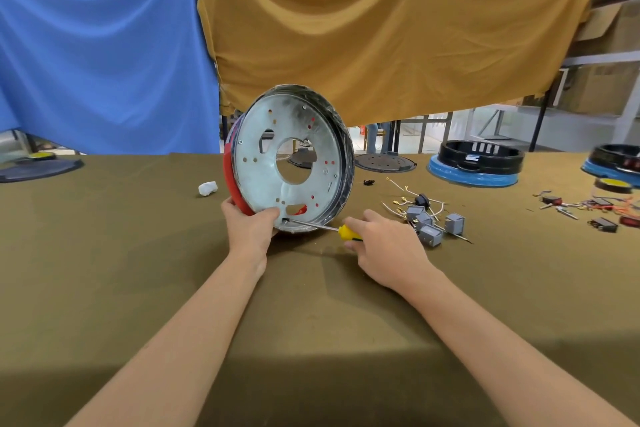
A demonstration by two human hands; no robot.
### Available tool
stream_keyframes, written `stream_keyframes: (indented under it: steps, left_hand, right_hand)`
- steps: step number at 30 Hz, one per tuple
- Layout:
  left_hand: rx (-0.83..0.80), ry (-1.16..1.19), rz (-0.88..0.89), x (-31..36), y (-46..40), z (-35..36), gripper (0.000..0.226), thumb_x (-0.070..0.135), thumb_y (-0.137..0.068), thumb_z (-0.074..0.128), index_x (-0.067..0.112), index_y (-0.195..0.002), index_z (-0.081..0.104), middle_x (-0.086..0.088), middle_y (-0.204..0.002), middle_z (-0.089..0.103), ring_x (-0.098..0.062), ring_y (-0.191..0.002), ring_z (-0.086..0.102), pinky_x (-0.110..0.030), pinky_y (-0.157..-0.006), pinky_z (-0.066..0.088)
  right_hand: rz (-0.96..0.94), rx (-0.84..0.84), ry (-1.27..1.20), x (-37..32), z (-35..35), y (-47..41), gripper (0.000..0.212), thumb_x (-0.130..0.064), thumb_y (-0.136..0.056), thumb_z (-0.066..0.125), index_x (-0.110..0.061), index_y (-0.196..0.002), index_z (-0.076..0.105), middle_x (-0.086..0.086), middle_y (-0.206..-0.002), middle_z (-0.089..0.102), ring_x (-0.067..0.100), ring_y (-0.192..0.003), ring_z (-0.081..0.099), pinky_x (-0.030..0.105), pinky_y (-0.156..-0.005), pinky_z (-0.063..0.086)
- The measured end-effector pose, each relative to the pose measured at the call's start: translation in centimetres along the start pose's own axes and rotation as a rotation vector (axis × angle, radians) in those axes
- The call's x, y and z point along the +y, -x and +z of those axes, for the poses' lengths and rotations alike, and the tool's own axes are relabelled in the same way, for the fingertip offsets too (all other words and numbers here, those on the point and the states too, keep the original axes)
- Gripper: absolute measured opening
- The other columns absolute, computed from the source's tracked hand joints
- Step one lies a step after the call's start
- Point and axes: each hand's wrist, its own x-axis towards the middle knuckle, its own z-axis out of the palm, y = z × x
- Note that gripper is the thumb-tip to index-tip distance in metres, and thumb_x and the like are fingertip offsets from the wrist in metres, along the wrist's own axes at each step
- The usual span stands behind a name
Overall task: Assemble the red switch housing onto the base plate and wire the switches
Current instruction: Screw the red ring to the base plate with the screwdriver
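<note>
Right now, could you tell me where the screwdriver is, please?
The screwdriver is at centre table, gripped by the right hand, its tip at the base plate's lower edge beside the left hand.

Bright, even overhead light fills the room. Soft shadows fall under the forearms on the table [138,253]. Wide-angle distortion bends the edges, and distant objects blur.

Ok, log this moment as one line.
left hand holds tilted round metal base plate | right hand drives yellow-handled screwdriver at lower rim

Olive table [138,253], grey switches [429,224], wires [401,187]
</note>
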Motion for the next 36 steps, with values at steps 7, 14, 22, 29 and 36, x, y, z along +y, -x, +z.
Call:
stream_keyframes:
  steps: [7, 14, 22, 29, 36]
  left_hand:
    - [0.030, 0.033, -0.078, 0.4, -0.1, 0.3, 0.051, 0.000, -0.083, 0.066, 0.016, -0.122, 0.039, -0.002, -0.113, 0.058, -0.019, -0.101, 0.065, -0.033, -0.070, 0.059]
    - [0.044, -0.118, -0.173, 1.1, 0.2, -0.2, 0.047, 0.039, -0.086, 0.061, 0.008, -0.121, 0.057, -0.012, -0.112, 0.067, -0.022, -0.087, 0.069, -0.035, -0.064, 0.062]
    - [0.264, -0.666, -0.166, 1.7, 0.1, -0.2, 0.081, 0.063, -0.088, 0.045, -0.002, -0.136, 0.045, -0.020, -0.136, 0.048, -0.037, -0.127, 0.043, -0.043, -0.107, 0.037]
    - [0.282, -0.678, -0.056, 1.6, 0.4, -0.4, 0.083, 0.049, -0.087, 0.060, 0.001, -0.145, 0.027, -0.020, -0.148, 0.030, -0.037, -0.137, 0.027, -0.046, -0.111, 0.030]
    - [0.282, -0.868, 0.505, 2.2, 2.1, -0.3, 0.058, 0.034, -0.089, 0.065, 0.015, -0.140, 0.045, -0.011, -0.148, 0.032, -0.029, -0.137, 0.027, -0.050, -0.107, 0.028]
  right_hand:
    - [0.102, 0.009, -0.123, 0.8, 0.2, 0.0, 0.029, -0.042, -0.097, 0.054, -0.028, -0.122, 0.059, -0.002, -0.100, 0.056, 0.027, -0.093, 0.063, 0.038, -0.074, 0.051]
    - [0.173, 0.047, -0.206, 1.2, 0.1, 0.2, 0.029, -0.042, -0.098, 0.054, -0.026, -0.121, 0.060, 0.001, -0.099, 0.058, 0.028, -0.099, 0.061, 0.037, -0.074, 0.048]
    - [0.188, 0.077, -0.238, 1.0, -0.1, 0.3, 0.033, -0.042, -0.099, 0.053, -0.027, -0.128, 0.058, 0.002, -0.107, 0.060, 0.028, -0.110, 0.059, 0.040, -0.082, 0.050]
    - [0.186, 0.099, -0.245, 0.9, -0.1, 0.3, 0.037, -0.043, -0.098, 0.053, -0.030, -0.133, 0.057, 0.000, -0.105, 0.061, 0.026, -0.103, 0.061, 0.039, -0.079, 0.051]
    - [0.199, 0.104, -0.253, 0.9, -0.1, 0.2, 0.038, -0.043, -0.099, 0.052, -0.029, -0.134, 0.055, 0.000, -0.106, 0.061, 0.024, -0.101, 0.061, 0.037, -0.078, 0.050]
